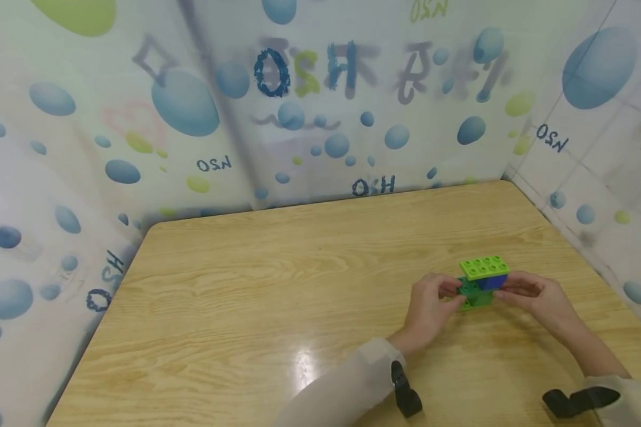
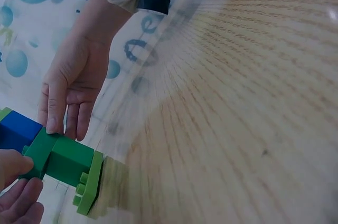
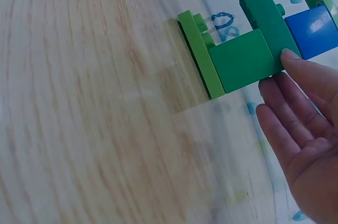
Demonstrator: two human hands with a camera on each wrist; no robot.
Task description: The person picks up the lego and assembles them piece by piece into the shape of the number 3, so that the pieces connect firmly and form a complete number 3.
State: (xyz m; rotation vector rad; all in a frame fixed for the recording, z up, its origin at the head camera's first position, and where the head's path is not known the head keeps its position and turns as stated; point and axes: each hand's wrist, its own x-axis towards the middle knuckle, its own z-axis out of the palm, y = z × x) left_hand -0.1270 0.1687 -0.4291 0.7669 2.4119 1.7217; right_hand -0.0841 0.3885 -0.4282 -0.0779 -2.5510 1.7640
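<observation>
Both hands are at a small stack of toy building bricks near the table's right side. At its foot is a light green plate (image 3: 200, 57), close over the wood, with a green brick (image 3: 243, 61) on it. A dark green plate (image 3: 269, 28) comes above that, then a blue brick (image 3: 315, 31), topped by a light green studded plate (image 1: 484, 267). My left hand (image 1: 430, 302) pinches the overhanging end of the dark green plate between thumb and fingers. From the opposite side my right hand (image 3: 309, 123) holds that plate, thumb on its face and fingers beneath.
The stack is over a wood-grain table (image 1: 278, 284) with rounded corners. A curtain (image 1: 320, 101) printed with bubbles and lettering hangs behind and at both sides. Dark straps (image 1: 406, 391) circle the pale sleeves (image 1: 347, 379).
</observation>
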